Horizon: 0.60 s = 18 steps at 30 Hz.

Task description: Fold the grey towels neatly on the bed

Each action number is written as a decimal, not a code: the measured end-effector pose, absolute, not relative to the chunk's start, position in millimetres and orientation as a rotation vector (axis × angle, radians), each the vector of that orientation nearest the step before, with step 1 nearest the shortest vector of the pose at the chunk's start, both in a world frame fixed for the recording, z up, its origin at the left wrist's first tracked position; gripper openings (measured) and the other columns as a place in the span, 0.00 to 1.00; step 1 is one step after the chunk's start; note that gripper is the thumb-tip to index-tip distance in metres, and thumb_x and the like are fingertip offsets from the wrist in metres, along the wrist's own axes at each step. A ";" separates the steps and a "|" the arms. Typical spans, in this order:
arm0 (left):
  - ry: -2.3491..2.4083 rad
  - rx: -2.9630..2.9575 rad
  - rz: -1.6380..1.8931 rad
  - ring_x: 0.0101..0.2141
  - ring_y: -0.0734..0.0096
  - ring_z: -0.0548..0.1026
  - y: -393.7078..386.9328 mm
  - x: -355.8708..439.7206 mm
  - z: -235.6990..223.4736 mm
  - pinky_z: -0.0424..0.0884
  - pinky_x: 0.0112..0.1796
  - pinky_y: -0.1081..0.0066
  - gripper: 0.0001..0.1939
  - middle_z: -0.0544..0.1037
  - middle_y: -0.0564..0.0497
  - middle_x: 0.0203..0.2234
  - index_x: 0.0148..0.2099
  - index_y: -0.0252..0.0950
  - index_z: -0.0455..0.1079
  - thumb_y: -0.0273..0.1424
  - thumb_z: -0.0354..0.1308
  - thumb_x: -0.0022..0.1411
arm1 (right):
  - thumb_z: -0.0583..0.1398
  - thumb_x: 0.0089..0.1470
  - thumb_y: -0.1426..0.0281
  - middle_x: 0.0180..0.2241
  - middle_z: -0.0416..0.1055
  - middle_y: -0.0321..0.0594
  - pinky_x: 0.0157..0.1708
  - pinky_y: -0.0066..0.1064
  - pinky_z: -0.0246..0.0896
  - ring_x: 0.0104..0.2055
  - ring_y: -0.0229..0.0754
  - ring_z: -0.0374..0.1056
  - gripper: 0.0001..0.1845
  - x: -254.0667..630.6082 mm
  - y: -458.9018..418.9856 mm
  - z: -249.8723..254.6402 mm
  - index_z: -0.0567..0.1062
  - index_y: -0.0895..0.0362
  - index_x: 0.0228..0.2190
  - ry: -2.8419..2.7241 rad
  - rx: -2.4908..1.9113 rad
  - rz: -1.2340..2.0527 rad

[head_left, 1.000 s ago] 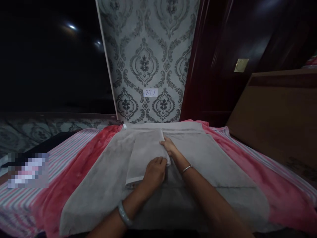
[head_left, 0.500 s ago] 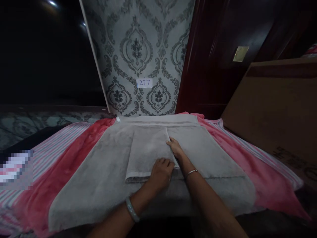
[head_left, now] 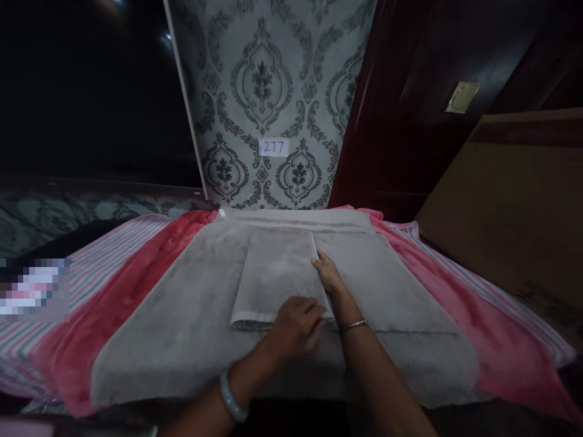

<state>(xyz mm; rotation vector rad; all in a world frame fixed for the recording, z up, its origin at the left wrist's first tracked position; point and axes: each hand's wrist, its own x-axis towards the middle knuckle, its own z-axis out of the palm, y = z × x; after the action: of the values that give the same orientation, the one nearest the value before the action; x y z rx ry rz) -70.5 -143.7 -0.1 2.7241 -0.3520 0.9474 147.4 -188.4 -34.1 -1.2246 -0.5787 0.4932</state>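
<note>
A folded grey towel (head_left: 277,273) with a pale band along its front edge lies on a larger grey towel (head_left: 182,315) spread out flat. My right hand (head_left: 328,273), with a thin bracelet at the wrist, holds the folded towel's right edge between thumb and fingers. At the front right corner, my left hand (head_left: 296,325) is closed with its fingertips pinched at the towel's edge; it is slightly blurred. A pale bangle (head_left: 233,397) circles the left wrist. The undersides of the folds are hidden.
Pink-red blankets (head_left: 122,303) and striped cloth (head_left: 104,258) stick out beneath the grey towel on both sides. A large cardboard box (head_left: 505,206) stands on the right. Behind are patterned wallpaper (head_left: 264,79) with a "277" label (head_left: 274,147) and a dark screen (head_left: 91,91).
My left hand has gone from lying on the folded towel to its front right corner, slightly lower and to the right. My right hand stays at the right edge. The view has shifted slightly.
</note>
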 end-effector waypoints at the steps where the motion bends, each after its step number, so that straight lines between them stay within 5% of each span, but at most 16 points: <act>1: -0.308 2.654 1.022 0.44 0.63 0.77 -133.2 -75.0 6.8 0.72 0.46 0.62 0.11 0.80 0.45 0.42 0.47 0.38 0.73 0.28 0.53 0.66 | 0.64 0.39 0.59 0.39 0.80 0.41 0.45 0.43 0.71 0.43 0.52 0.75 0.39 148.1 -188.1 -34.8 0.69 0.56 0.55 -0.575 -1.240 0.486; 4: 0.066 2.435 1.158 0.50 0.59 0.75 -86.1 -83.8 25.2 0.69 0.54 0.57 0.15 0.80 0.45 0.47 0.50 0.40 0.74 0.28 0.53 0.63 | 0.63 0.39 0.59 0.39 0.80 0.41 0.45 0.43 0.71 0.44 0.51 0.75 0.39 149.4 -186.8 -36.9 0.69 0.57 0.55 -0.562 -1.283 0.469; 7: 0.615 2.063 1.031 0.49 0.56 0.75 -32.9 -84.5 32.2 0.71 0.49 0.58 0.20 0.78 0.43 0.50 0.52 0.38 0.73 0.32 0.58 0.57 | 0.62 0.39 0.59 0.39 0.80 0.42 0.44 0.42 0.71 0.43 0.51 0.75 0.40 149.6 -185.2 -38.1 0.68 0.58 0.55 -0.547 -1.298 0.461; 13: 0.795 1.456 0.585 0.27 0.67 0.75 20.1 -80.6 21.7 0.66 0.26 0.72 0.33 0.77 0.52 0.29 0.53 0.34 0.71 0.38 0.71 0.44 | 0.60 0.43 0.64 0.38 0.80 0.41 0.44 0.41 0.72 0.41 0.50 0.76 0.41 149.7 -182.5 -39.6 0.65 0.58 0.60 -0.499 -1.338 0.407; 18: 0.740 1.295 0.460 0.28 0.62 0.78 22.7 -70.7 25.6 0.71 0.29 0.69 0.29 0.80 0.49 0.27 0.46 0.33 0.75 0.37 0.75 0.41 | 0.60 0.45 0.64 0.36 0.80 0.41 0.39 0.40 0.73 0.37 0.49 0.76 0.44 148.7 -180.9 -40.2 0.62 0.60 0.64 -0.483 -1.357 0.404</act>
<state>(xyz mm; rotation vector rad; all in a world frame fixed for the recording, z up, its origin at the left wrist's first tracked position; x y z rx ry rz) -70.7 22.7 25.6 1.2954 0.7400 0.4598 148.7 -180.9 -40.2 -1.3575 -0.4829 0.4038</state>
